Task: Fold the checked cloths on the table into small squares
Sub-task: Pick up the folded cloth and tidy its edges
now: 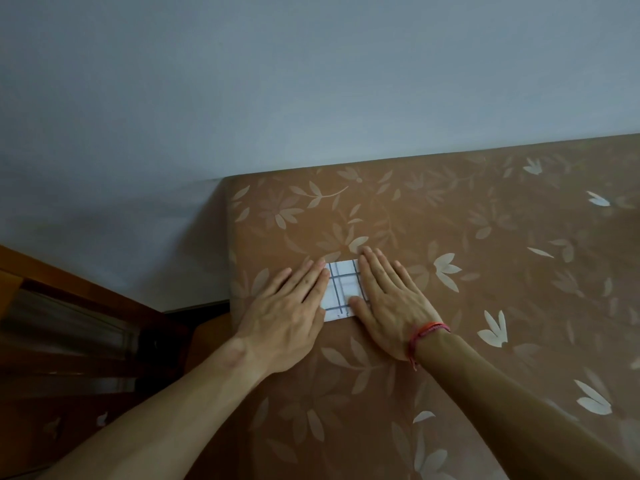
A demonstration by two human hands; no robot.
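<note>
Head view, single frame.

The checked cloth [342, 289] lay on the table [467, 244], close to the table's left edge and well back from the far edge. It was folded down to a small block, white with dark blue-grey lines. Only its middle strip showed, since a hand covered each side. A plain white band ran along its near edge. The number of layers could not be told.

The left hand [289, 308] lay flat, palm down, with the fingers straight and close together, pointing up and to the right. Its fingertips [320, 271] rested on the cloth's left part.

The right hand [391, 303] also lay flat, palm down, with the fingers straight and slightly spread, pointing toward the wall [311, 81]. Its inner edge covered the cloth's right part, and the thumb [356, 303] lay on the cloth's near portion.

Neither hand curled round or pinched the fabric (contact was plain, but how hard they pressed could not be judged).

A red string bracelet [427, 332] circled the right wrist, with one loose end hanging down.

The table wore a brown covering [519, 306] printed with pale leaves and flowers, and its far edge met the grey-blue wall. Dark wooden furniture [69, 323] stood lower at the left, too blurred to identify.
</note>
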